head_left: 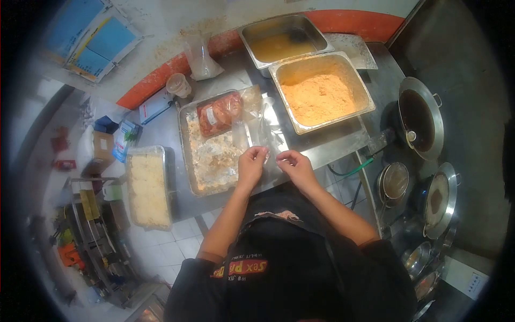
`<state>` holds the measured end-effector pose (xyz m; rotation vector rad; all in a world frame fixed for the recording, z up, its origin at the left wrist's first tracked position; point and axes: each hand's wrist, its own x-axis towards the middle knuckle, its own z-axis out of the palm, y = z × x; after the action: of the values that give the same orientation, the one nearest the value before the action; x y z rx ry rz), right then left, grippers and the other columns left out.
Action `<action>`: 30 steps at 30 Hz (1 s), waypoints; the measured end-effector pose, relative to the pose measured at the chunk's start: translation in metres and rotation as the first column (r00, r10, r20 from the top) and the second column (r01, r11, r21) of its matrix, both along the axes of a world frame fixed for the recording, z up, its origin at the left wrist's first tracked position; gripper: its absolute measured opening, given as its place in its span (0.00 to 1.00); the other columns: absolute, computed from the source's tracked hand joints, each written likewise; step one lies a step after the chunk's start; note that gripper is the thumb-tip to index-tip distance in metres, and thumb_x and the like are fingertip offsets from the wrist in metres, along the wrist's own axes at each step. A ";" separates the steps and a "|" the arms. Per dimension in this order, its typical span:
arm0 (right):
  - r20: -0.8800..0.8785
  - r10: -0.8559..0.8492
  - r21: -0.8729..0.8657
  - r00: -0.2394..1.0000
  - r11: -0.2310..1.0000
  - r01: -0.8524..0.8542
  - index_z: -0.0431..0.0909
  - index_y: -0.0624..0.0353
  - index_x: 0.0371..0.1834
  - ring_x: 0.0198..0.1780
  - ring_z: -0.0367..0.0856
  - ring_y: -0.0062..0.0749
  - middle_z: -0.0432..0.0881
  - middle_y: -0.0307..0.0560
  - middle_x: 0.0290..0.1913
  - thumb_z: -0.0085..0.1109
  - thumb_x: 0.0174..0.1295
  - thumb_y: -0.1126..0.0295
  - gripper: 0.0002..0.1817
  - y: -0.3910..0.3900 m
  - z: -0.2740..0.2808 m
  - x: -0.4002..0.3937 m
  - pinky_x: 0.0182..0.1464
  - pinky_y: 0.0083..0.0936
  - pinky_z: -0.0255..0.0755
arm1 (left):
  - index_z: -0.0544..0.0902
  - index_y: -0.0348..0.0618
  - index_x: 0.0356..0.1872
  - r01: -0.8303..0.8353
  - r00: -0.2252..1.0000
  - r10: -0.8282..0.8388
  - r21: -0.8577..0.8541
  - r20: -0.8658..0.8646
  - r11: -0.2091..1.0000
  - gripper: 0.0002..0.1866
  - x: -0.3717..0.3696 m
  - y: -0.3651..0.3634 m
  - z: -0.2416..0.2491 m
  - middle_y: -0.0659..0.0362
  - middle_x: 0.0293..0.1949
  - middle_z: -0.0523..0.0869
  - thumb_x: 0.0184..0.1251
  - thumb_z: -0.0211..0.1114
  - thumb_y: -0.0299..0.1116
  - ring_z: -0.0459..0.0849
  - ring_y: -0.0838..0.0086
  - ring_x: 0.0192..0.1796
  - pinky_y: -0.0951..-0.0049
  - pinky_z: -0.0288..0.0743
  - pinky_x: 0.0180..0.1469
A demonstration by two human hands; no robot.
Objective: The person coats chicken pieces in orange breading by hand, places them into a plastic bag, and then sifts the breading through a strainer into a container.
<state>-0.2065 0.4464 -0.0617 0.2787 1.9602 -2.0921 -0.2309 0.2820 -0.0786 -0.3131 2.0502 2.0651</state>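
Note:
My left hand (252, 165) and my right hand (295, 166) are close together at the table's front edge, fingers pinched. Between them is a clear plastic bag (261, 129), and both hands appear to grip its near end. To the left, a metal tray (188, 166) bears a pack of red meat (217, 114) with a white label and crumpled plastic (214, 161). Beyond my right hand, a steel pan (366, 104) holds orange powder (320, 96).
Behind the powder stands a pan of yellowish liquid (281, 47). At left are a tray of pale pieces (149, 188), a plastic cup (178, 86) and a bag of white powder (201, 59). Woks (421, 115) line the right side; a green hose (358, 167) hangs nearby.

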 end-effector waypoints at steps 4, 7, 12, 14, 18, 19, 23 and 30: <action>0.000 0.034 0.025 0.999 0.999 -0.034 0.80 0.62 0.42 0.36 0.77 0.19 0.82 0.40 0.35 0.63 0.56 0.73 0.11 -0.001 0.004 0.000 0.40 0.18 0.72 | 0.80 0.33 0.41 -0.031 0.996 0.036 0.061 -0.084 0.998 0.09 0.002 0.003 0.002 0.61 0.34 0.84 0.65 0.64 0.28 0.78 0.81 0.35 0.80 0.73 0.39; -0.008 0.038 0.036 0.999 0.999 -0.038 0.80 0.62 0.42 0.36 0.77 0.19 0.82 0.40 0.35 0.63 0.56 0.73 0.11 -0.003 0.000 0.000 0.40 0.18 0.72 | 0.81 0.33 0.41 -0.036 0.994 0.041 0.049 -0.101 0.998 0.08 0.002 0.003 -0.002 0.62 0.34 0.84 0.64 0.64 0.28 0.78 0.81 0.35 0.80 0.73 0.40; -0.019 0.052 0.064 0.998 0.997 -0.051 0.80 0.62 0.42 0.36 0.77 0.20 0.83 0.40 0.36 0.63 0.56 0.73 0.11 -0.003 0.005 -0.001 0.40 0.18 0.72 | 0.84 0.34 0.39 0.063 0.998 -0.063 -0.123 0.006 0.990 0.08 0.001 0.000 0.005 0.61 0.34 0.85 0.63 0.65 0.28 0.78 0.82 0.36 0.80 0.73 0.41; -0.015 0.068 0.078 0.998 0.995 -0.066 0.80 0.62 0.42 0.36 0.77 0.20 0.83 0.40 0.37 0.63 0.56 0.73 0.11 -0.003 0.007 -0.002 0.40 0.18 0.72 | 0.84 0.34 0.39 0.050 0.998 -0.054 -0.109 -0.029 0.993 0.08 0.001 0.002 0.006 0.62 0.33 0.85 0.63 0.65 0.28 0.78 0.82 0.35 0.80 0.72 0.40; -0.032 0.061 0.063 0.998 0.996 -0.059 0.80 0.63 0.42 0.36 0.77 0.19 0.83 0.40 0.37 0.63 0.57 0.72 0.11 -0.004 0.007 -0.002 0.40 0.18 0.72 | 0.84 0.35 0.37 0.024 0.992 -0.034 -0.084 -0.121 0.996 0.08 0.001 0.006 0.008 0.63 0.29 0.83 0.61 0.67 0.29 0.76 0.84 0.32 0.81 0.69 0.35; -0.002 0.015 0.035 1.000 0.999 -0.015 0.80 0.63 0.41 0.35 0.77 0.18 0.83 0.40 0.36 0.64 0.57 0.70 0.11 -0.006 0.011 -0.003 0.39 0.17 0.71 | 0.84 0.35 0.37 0.025 0.992 -0.035 -0.084 -0.121 0.996 0.08 0.001 0.006 0.010 0.63 0.29 0.83 0.61 0.67 0.29 0.76 0.84 0.32 0.81 0.69 0.35; -0.037 -0.024 0.073 0.999 0.997 0.026 0.81 0.63 0.38 0.32 0.75 0.16 0.81 0.38 0.33 0.64 0.58 0.67 0.11 -0.004 0.006 -0.005 0.34 0.15 0.69 | 0.82 0.37 0.30 0.139 0.990 -0.140 -0.051 -0.021 0.989 0.06 0.006 0.008 0.017 0.64 0.26 0.81 0.58 0.70 0.29 0.75 0.84 0.29 0.82 0.67 0.31; 0.162 -0.230 0.011 0.960 0.973 0.231 0.81 0.62 0.33 0.31 0.74 0.19 0.79 0.38 0.27 0.65 0.57 0.67 0.09 0.018 -0.003 -0.006 0.35 0.17 0.68 | 0.79 0.39 0.25 0.001 1.000 -0.003 -0.115 -0.016 0.993 0.08 0.002 0.005 0.013 0.65 0.24 0.79 0.56 0.71 0.28 0.72 0.86 0.27 0.83 0.66 0.29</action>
<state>-0.2122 0.4648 -0.0644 0.6849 1.9011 -2.1364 -0.2285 0.2868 -0.0657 -0.3146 2.1827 1.9583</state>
